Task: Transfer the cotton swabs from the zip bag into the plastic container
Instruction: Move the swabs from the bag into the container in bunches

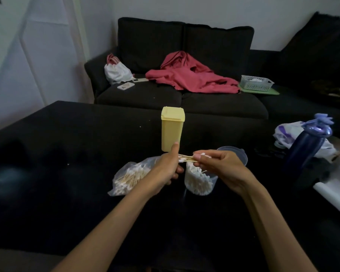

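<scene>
Container at centre looked mostly full; zip bag left of it held many. Both hands, left and right, gripped a swab bundle.

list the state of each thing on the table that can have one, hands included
zip bag: open, lying flat, partly full of swabs
plastic container: upright, lid open, nearly full
bundle of swabs: held level above the container
left hand: gripping one end
right hand: pinching the other end
yellow box: upright, lid closed
</scene>
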Demonstrator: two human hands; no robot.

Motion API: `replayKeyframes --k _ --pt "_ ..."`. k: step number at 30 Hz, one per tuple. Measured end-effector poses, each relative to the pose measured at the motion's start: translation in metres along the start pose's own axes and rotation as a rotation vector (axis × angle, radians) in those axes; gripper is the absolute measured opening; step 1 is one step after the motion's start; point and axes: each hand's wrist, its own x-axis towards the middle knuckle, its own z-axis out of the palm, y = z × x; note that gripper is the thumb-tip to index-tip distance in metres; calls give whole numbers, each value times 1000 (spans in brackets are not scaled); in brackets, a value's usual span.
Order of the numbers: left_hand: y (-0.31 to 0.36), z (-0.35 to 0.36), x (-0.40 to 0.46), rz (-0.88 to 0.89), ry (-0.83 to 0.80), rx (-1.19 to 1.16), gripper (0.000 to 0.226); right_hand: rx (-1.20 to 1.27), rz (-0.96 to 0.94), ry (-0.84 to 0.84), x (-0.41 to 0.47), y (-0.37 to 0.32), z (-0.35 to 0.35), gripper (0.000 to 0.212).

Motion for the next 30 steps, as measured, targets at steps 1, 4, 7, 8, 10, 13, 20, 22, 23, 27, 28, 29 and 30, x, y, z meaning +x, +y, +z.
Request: replayKeyframes --k 1,4,7,8,10,13,20,22,23,27,28,29,30 --pt "1 5 1 22 -6 2 56 6 1 7 0 0 -2 9" --pt "4 22 2 113 33 -17 48 14 21 36 -1 -1 -10 11" --pt "3 34 5 200 110 -92 41 16 32 52 -3 -2 -15 12" --pt "4 37 5 215 127 -95 40 24 36 60 -4 -2 -17 12" --pt "2 41 9 232 154 -64 41 49 48 80 -4 -5 -20 11" --pt "3 49 18 245 213 -29 45 126 73 132 -5 -7 -25 15" --pt "10 60 35 247 218 -65 45 -132 -77 172 -8 -9 -36 19" --pt "12 61 35 232 175 -73 42 -126 -176 222 -7 -7 -38 16" --pt "14 61 35 236 155 -78 41 -127 -207 242 -6 -7 -39 14" --pt "15 54 29 302 109 -2 36 -245 -206 229 -2 -10 -47 12" --pt "13 51 27 335 110 50 37 -277 -201 226 -1 -13 -51 13" --pt "9 46 24 382 123 133 39 -307 -201 227 -1 -15 -56 13" --pt "4 40 20 437 145 254 41 -360 -211 230 -1 -19 -62 14"
